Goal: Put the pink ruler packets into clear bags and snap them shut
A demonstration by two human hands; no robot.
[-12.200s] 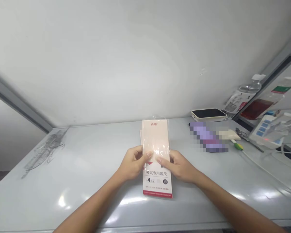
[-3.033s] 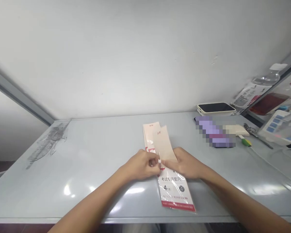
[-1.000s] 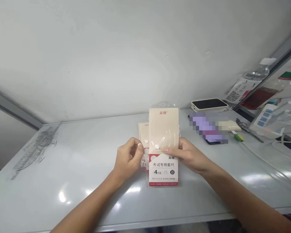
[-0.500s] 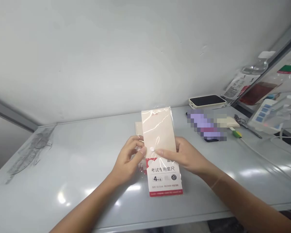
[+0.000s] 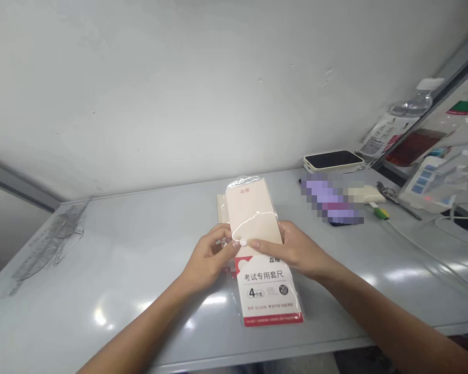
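Our left fingers (image 5: 226, 252) and right fingers (image 5: 265, 246) grasp a clear pouch (image 5: 262, 267) by its two edges over the counter (image 5: 140, 249), close beside its white snap button (image 5: 243, 242). Inside we see a pale pink and white insert (image 5: 253, 208); red 森珊 sits near its top, and lower down we read 考试专用套尺, 4件套 and a circled 20, above a red strip (image 5: 273, 319) whose print is too small. Another pouch (image 5: 221, 209) shows behind it, partly hidden. At the right, a clear bottle (image 5: 409, 109) wears a white label (image 5: 388, 132) we cannot make out; a green-labelled bottle (image 5: 464, 107) holds dark red liquid (image 5: 417, 145).
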